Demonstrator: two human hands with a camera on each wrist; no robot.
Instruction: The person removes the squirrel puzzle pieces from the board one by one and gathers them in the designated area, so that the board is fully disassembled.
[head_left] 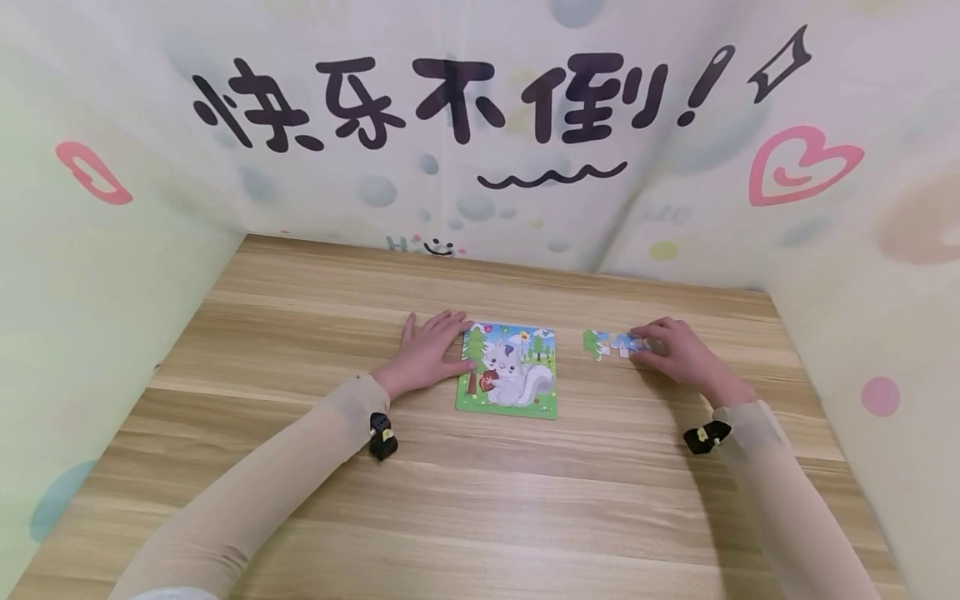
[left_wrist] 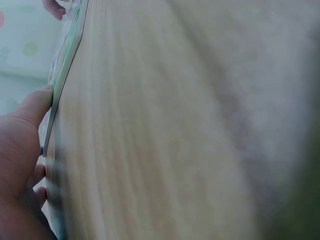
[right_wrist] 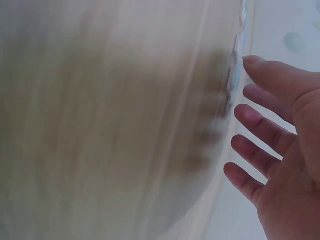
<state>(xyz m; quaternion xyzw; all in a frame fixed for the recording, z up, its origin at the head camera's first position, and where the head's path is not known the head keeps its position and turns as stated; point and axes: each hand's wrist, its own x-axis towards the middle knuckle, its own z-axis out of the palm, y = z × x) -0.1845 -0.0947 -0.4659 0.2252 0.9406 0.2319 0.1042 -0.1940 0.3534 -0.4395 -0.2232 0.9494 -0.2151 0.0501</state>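
A jigsaw puzzle (head_left: 512, 371) lies flat on the table, its picture a grey-white squirrel holding a reddish-brown nut among trees. At its left side my left hand (head_left: 423, 354) rests with spread fingers, the thumb on the picture's left part and the fingertips by the upper left corner. The left wrist view shows that thumb (left_wrist: 37, 106) lying on the puzzle's edge. To the right are loose puzzle pieces: a green tree piece (head_left: 596, 344) and blue ones (head_left: 622, 342). My right hand (head_left: 678, 354) is over the blue pieces and partly hides them. Its fingers look relaxed and apart in the right wrist view.
The wood-grain table (head_left: 480, 500) meets a printed backdrop (head_left: 375, 192) along its far edge, with more cloth at both sides. A small black device (head_left: 382, 437) sits at my left wrist and another black device (head_left: 707, 437) at my right.
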